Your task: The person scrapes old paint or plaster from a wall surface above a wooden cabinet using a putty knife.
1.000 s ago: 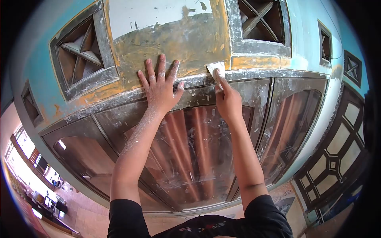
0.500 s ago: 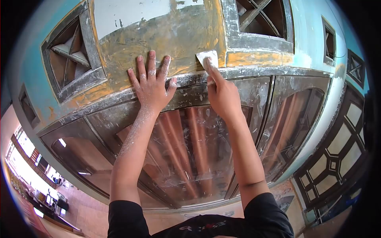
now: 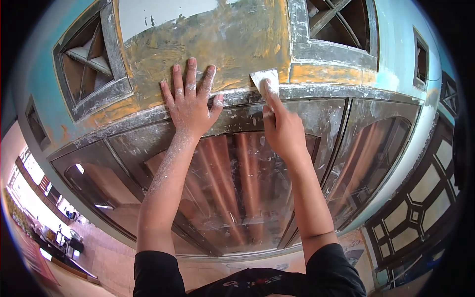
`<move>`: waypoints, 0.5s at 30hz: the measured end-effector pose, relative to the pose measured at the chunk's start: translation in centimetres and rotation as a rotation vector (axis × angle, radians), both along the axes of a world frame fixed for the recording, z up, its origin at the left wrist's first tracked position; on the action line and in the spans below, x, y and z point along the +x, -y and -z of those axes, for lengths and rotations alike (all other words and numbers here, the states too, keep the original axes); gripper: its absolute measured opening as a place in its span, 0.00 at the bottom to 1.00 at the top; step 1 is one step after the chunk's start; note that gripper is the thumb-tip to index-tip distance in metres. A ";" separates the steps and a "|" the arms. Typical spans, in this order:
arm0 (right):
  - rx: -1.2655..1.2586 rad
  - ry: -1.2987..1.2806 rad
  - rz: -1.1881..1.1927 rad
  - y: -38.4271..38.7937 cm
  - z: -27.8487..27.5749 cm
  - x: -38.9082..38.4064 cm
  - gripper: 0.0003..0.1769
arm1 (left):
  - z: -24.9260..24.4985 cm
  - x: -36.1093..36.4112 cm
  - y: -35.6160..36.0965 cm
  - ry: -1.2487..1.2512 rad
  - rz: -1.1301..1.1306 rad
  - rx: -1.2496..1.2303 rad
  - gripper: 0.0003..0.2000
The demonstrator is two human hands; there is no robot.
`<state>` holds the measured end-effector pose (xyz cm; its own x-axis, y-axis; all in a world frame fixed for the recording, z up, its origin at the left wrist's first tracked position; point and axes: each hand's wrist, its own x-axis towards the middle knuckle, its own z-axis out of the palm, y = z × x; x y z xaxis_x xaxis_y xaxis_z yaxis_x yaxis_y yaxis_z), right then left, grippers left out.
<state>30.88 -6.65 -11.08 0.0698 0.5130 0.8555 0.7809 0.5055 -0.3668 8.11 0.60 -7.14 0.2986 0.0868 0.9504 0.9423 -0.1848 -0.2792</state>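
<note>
My left hand (image 3: pixel 192 101) lies against the wall with its fingers spread, white dust or flakes on its fingers and forearm. Its fingertips rest on the scraped wall patch (image 3: pixel 213 44), brown and ochre with some white above. My right hand (image 3: pixel 284 126) grips a putty knife (image 3: pixel 266 79), the index finger stretched along the whitish blade. The blade's wide edge is up, at the bottom of the patch near its right corner. Below runs a dark wooden frame (image 3: pixel 336 92) spotted with white. The knife's handle is hidden in my right hand.
Lattice vents flank the patch, a left vent (image 3: pixel 89 62) and a right vent (image 3: pixel 341 24). Under the frame are glass panes with a reddish-brown curtain (image 3: pixel 250 183) behind. A dark panelled door (image 3: pixel 415 203) stands at the right; a bright room opens at lower left.
The putty knife and my right hand have moved slightly down relative to the patch's bottom edge. My left hand stays in place on the wall. The view has shifted a little.
</note>
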 end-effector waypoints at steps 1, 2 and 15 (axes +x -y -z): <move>0.002 0.000 -0.025 0.1 0.2 0.1 0.33 | 0.0 0.0 0.0 0.003 -0.003 0.000 0.34; 0.001 -0.001 -0.051 0.2 0.4 0.1 0.33 | 0.0 0.0 0.1 0.003 -0.006 -0.006 0.34; 0.061 -0.213 -0.001 0.8 4.0 4.3 0.35 | 0.7 1.7 1.0 0.040 0.122 -0.068 0.36</move>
<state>35.19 -7.42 -15.12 0.2520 0.4606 0.8511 0.6888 0.5324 -0.4921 9.82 -0.43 -7.81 0.2731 0.1169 0.9549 0.9218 -0.3156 -0.2250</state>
